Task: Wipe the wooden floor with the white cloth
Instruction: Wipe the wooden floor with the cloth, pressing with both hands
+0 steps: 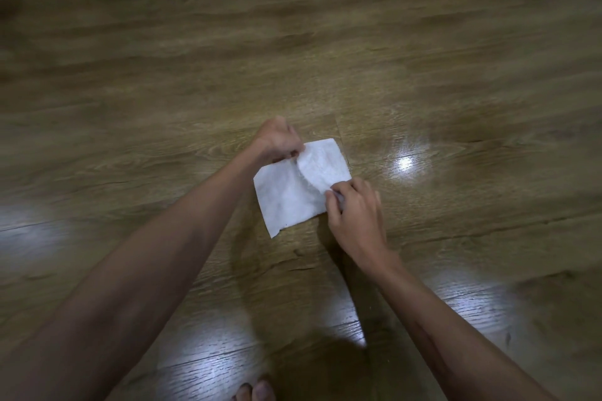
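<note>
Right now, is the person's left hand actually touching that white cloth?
Touching. The head view shows the left hand pinching the far edge of the white cloth between its fingertips, with no gap.

No text, label, brand, number or sign can be read anywhere on the white cloth (293,192) or the wooden floor (325,42).

bare toes (255,391) at the bottom edge — bright light glare (407,162) on the boards, soft shadows
</note>
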